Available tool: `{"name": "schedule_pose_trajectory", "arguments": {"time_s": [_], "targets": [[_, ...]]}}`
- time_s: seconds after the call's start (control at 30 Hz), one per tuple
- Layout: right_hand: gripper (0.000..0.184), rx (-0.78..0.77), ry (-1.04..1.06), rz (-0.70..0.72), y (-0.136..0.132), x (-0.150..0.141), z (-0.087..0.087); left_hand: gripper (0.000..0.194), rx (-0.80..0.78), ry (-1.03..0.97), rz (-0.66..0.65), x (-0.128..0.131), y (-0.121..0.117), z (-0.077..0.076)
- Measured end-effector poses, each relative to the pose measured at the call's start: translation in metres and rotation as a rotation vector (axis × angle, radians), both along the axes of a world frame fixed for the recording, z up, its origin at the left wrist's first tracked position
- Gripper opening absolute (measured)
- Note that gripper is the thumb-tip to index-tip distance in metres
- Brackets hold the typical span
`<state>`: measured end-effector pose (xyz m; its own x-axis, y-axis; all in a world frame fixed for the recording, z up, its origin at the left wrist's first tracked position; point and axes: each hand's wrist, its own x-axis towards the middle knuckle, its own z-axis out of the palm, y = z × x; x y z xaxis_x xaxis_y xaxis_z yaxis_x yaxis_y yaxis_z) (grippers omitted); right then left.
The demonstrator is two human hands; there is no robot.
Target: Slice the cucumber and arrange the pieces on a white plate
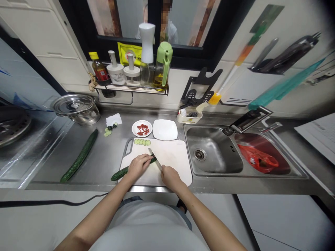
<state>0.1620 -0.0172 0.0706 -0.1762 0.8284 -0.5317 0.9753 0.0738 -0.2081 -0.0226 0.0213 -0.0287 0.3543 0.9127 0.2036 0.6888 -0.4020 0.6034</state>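
My left hand (139,166) is closed over a dark green cucumber (119,174), which lies aslant on the white cutting board (178,157). In my right hand (170,177) is the handle of a knife (156,159). Its blade stands at the cucumber's right end, close to my left fingertips. Several thin cucumber slices (142,142) lie in an overlapping row at the board's upper left. Behind the board sit a small plate of chopped red pieces (142,130) and a bare white plate (165,129). A second whole cucumber (80,155) rests on the steel counter to the left.
A lidded steel pot (78,108) stands at the back left, near a white paper (114,119) with cucumber scraps (108,131). A wall rack (133,89) carries bottles and jars. To the right is a double sink (217,170) with a red plastic bag (258,159).
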Motion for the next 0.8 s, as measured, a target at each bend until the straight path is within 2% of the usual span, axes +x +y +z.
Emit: {"name": "schedule_pose_trajectory", "arguments": {"time_s": [0.27,0.57,0.8], "targets": [[0.032,0.004,-0.003,0.011,0.005,-0.002,-0.004,0.027,-0.004,-0.005,-0.004,0.000,0.001,0.000],[0.031,-0.015,-0.025,0.016,-0.003,0.004,-0.003,0.027,-0.018,-0.014,-0.003,0.000,0.001,0.001],[0.032,0.009,-0.015,0.012,0.002,0.001,-0.013,0.028,-0.007,-0.016,-0.018,0.000,0.001,0.001]]}}
